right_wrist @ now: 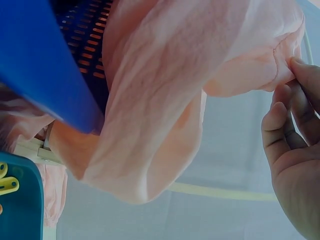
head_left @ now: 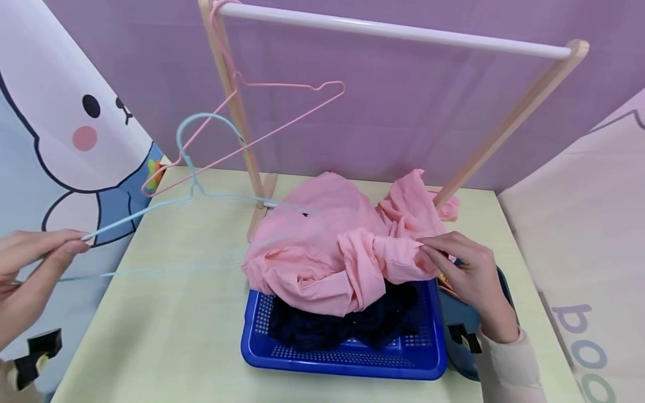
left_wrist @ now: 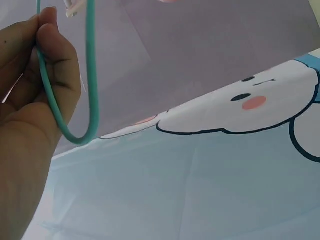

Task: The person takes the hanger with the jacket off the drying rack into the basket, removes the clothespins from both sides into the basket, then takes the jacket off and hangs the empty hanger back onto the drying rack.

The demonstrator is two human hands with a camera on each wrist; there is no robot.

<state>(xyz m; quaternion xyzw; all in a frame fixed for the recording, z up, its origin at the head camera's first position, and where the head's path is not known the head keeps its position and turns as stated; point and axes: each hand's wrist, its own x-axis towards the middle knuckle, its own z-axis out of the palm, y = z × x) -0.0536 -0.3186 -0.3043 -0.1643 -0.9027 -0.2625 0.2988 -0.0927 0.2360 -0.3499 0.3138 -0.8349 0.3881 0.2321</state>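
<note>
My left hand [head_left: 40, 263] pinches one end of a light blue clothes hanger [head_left: 151, 208], whose hook points up. In the left wrist view the hanger's rounded end [left_wrist: 92, 75] loops beside the thumb. The hanger's far arm shows only faintly against a pink garment [head_left: 322, 212]; I cannot tell whether it lies in front of or inside the cloth. Between thumb and fingertips, my right hand [head_left: 468, 268] holds a gathered part of that garment. The cloth hangs in folds over a blue basket [head_left: 342, 366], and dark clothing [head_left: 332, 333] lies in the basket.
A rack with a white bar [head_left: 393, 31] and wooden posts stands behind the basket. On its left end hangs a pink hanger [head_left: 292, 85]. A dark teal bin [head_left: 463, 358] sits right of the basket. Pink fabric [head_left: 448, 208] lies by the right post.
</note>
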